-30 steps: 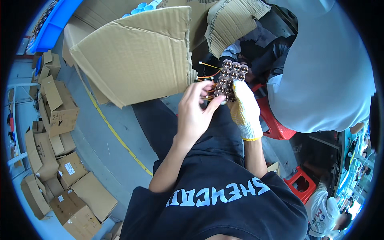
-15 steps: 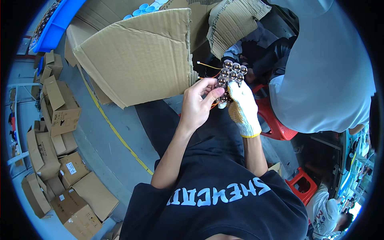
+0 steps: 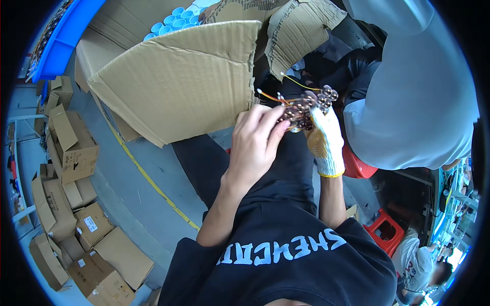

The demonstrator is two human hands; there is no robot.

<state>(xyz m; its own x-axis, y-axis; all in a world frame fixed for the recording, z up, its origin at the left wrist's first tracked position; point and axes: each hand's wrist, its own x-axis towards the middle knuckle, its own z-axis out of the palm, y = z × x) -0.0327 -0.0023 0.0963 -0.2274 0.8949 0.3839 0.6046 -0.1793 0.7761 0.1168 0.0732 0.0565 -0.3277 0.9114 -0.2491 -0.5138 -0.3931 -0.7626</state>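
Note:
Both my hands are on a cluster of shiny, copper-brown round lens-like parts (image 3: 305, 107) with thin wires; its exact kind I cannot make out. My bare left hand (image 3: 255, 143) pinches its left side between thumb and fingers. A white knitted glove with a yellow dotted palm covers my right hand (image 3: 325, 143), which grips the right side with the thumb on top. Yellow and orange wires (image 3: 270, 96) with small white ends stick out at the upper left. The undersides of the parts are hidden by my hands.
A large open cardboard box (image 3: 178, 81) stands just left of my hands, with light-blue cups (image 3: 178, 23) behind its flap. A blue bin (image 3: 61, 43) is at the upper left. Several cartons (image 3: 79, 145) line the left. A person in grey (image 3: 413, 97) sits close on the right, near red stools (image 3: 384, 232).
The cluster has gone from facing me in neat rows to tilted and bunched. Both hands have shifted slightly right, and the wires now point up to the left.

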